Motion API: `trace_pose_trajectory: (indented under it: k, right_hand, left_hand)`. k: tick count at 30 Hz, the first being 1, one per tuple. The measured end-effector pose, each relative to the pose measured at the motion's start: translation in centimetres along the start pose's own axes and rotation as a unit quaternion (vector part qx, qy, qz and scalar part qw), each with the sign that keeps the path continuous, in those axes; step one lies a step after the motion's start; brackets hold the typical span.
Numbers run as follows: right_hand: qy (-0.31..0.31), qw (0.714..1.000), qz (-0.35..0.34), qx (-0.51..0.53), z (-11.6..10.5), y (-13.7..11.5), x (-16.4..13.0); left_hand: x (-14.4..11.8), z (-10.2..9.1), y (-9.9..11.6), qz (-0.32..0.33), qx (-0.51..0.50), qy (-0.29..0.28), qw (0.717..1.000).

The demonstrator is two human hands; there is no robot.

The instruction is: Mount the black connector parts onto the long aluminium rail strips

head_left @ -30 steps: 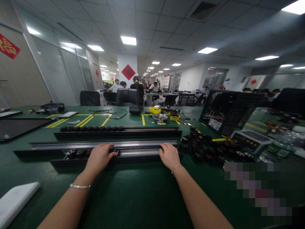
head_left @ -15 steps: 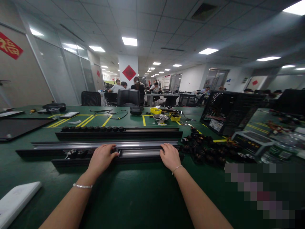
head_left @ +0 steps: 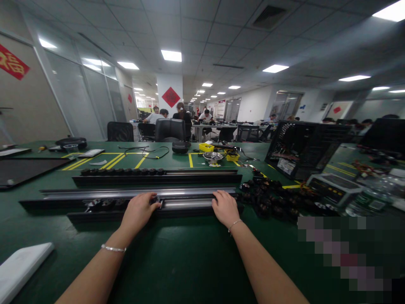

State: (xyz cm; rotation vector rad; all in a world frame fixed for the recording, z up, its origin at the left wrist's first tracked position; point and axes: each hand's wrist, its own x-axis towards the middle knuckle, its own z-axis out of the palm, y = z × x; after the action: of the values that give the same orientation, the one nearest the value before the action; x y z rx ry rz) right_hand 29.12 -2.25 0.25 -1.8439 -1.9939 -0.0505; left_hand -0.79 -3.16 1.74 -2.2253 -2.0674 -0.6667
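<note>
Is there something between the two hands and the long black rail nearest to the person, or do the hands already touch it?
Nothing visible stands between them. The left hand and the right hand both lie directly on the nearest black rail, fingers over its silver channel. The pile of small black parts lies to the right of the right hand, beside the rail's end.

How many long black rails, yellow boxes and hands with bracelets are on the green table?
Long black rails: 3
Yellow boxes: 2
Hands with bracelets: 2, left hand, right hand
Total: 7
</note>
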Motion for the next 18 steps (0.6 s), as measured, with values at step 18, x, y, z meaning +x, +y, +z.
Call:
trace_pose_trajectory:
  k: [18]
  right_hand:
    - [0.001,1.000,0.003,0.003,0.0,0.0,0.0]
  left_hand:
    - [-0.4,0.5,1.2,-0.039,-0.002,-0.006,0.999]
